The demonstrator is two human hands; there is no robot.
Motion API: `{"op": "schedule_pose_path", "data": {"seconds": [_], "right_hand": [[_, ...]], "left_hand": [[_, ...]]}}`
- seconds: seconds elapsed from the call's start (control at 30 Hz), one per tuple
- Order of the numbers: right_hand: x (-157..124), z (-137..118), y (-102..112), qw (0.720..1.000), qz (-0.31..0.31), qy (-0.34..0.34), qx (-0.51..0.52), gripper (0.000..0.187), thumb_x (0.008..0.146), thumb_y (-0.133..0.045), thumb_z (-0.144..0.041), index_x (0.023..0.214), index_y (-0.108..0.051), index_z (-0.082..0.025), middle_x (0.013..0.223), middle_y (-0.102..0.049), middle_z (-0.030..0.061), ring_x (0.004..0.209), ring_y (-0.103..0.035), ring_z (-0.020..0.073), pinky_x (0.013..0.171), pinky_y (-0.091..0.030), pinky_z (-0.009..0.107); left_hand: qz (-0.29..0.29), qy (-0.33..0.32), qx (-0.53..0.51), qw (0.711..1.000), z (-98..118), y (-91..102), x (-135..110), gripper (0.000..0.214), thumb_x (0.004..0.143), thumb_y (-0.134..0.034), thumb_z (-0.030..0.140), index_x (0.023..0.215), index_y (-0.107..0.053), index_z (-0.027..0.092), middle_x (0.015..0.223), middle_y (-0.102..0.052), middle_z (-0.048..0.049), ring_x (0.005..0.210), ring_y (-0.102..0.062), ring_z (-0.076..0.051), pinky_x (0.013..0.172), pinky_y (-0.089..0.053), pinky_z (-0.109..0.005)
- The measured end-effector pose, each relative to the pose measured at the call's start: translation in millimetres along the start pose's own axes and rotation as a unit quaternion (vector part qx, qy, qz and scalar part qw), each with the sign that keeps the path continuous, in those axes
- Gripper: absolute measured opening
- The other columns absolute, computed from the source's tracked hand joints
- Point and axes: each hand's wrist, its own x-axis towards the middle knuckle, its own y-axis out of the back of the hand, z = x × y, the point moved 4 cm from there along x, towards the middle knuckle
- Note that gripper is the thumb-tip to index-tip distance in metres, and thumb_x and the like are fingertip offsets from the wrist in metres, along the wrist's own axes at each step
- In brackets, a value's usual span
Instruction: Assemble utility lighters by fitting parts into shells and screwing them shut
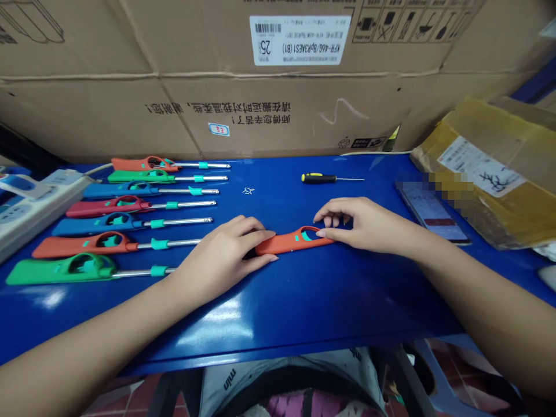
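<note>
An orange gas lighter [284, 244] with a green trigger lies across the blue table in front of me. My left hand [232, 246] is closed around its left end, thumb on the near side and fingers on the far side. At the other end, my right hand [354, 223] has its fingers curled and its thumb against the lighter beside the trigger opening. That hand covers the lighter's right tip, so I cannot tell whether a metal tube is there. Beyond the hands lies a black and yellow screwdriver [319, 178], its shaft pointing right.
Several long-tubed lighters [93, 239] in orange, green, blue and red lie in a row at left, beside a white power strip [39, 205]. Small whitish bits [248, 190] lie mid-table. A phone [430, 211] and a yellow-taped package [490, 168] sit right. A large carton [226, 92] stands behind.
</note>
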Motion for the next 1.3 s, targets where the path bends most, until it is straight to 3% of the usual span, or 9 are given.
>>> {"op": "schedule_pose_path", "data": {"seconds": [0.17,0.27,0.43,0.6,0.8,1.03,1.3], "right_hand": [[-3.0,-9.1,-5.8,0.971,-0.012,0.174,-0.162,0.039,0.089,-0.068,-0.046,0.119,-0.071,-0.021,0.112,-0.070,0.0099,0.103,-0.064,0.0258,0.090,-0.048,0.041],[-2.7,-6.9,-10.7,0.967,-0.011,0.195,-0.162,0.037,0.094,-0.063,-0.033,0.128,-0.066,-0.019,0.118,-0.068,0.0111,0.104,-0.066,0.0240,0.089,-0.052,0.037],[-3.5,-6.0,-14.3,0.954,0.013,0.239,-0.179,0.029,0.100,-0.052,-0.028,0.121,-0.069,-0.018,0.118,-0.070,0.0104,0.100,-0.069,0.0224,0.085,-0.055,0.035],[-6.3,-10.3,-12.9,0.949,0.036,0.251,-0.190,0.029,0.101,-0.050,-0.027,0.120,-0.069,-0.015,0.115,-0.073,0.0099,0.099,-0.070,0.0219,0.086,-0.057,0.035],[-8.7,-16.6,-14.9,0.950,0.050,0.251,-0.179,0.027,0.101,-0.050,-0.024,0.115,-0.071,-0.013,0.108,-0.074,0.0107,0.095,-0.071,0.0210,0.085,-0.058,0.034],[-14.5,-23.5,-13.4,0.940,0.092,0.274,-0.184,0.025,0.101,-0.051,-0.024,0.110,-0.072,-0.013,0.103,-0.076,0.0108,0.092,-0.072,0.0214,0.083,-0.059,0.034],[-16.5,-25.3,-10.3,0.940,0.100,0.268,-0.183,0.023,0.100,-0.052,-0.025,0.108,-0.071,-0.015,0.104,-0.076,0.0094,0.094,-0.072,0.0211,0.085,-0.058,0.034]], "left_hand": [[-0.011,0.010,-0.040,0.999,-4.7,1.2,2.7,0.032,0.097,-0.061,0.037,0.118,-0.066,0.014,0.108,-0.064,-0.0091,0.100,-0.061,-0.022,0.091,-0.051,-0.036],[-0.032,0.053,-0.110,0.992,-9.2,4.0,4.6,0.035,0.096,-0.061,0.044,0.116,-0.068,0.016,0.107,-0.066,-0.0071,0.095,-0.064,-0.019,0.087,-0.051,-0.033],[-0.088,0.103,-0.157,0.978,-7.2,8.0,5.7,0.033,0.099,-0.053,0.046,0.112,-0.069,0.020,0.102,-0.065,-0.0039,0.087,-0.063,-0.017,0.077,-0.050,-0.030],[-0.090,0.065,-0.042,0.993,0.6,8.9,4.7,0.034,0.102,-0.047,0.042,0.116,-0.063,0.016,0.107,-0.063,-0.0083,0.101,-0.060,-0.024,0.090,-0.049,-0.039],[-0.043,-0.019,0.113,0.992,6.3,4.2,3.5,0.039,0.104,-0.043,0.043,0.124,-0.062,0.015,0.102,-0.066,-0.0081,0.091,-0.062,-0.025,0.079,-0.052,-0.040],[-0.016,-0.038,0.114,0.993,14.6,10.7,3.3,0.032,0.105,-0.042,0.036,0.113,-0.066,0.015,0.094,-0.067,-0.0056,0.084,-0.060,-0.022,0.074,-0.051,-0.036],[0.010,-0.040,0.097,0.994,17.7,13.8,0.9,0.028,0.104,-0.045,0.032,0.116,-0.065,0.016,0.096,-0.068,-0.0049,0.084,-0.060,-0.021,0.073,-0.049,-0.034]]}}
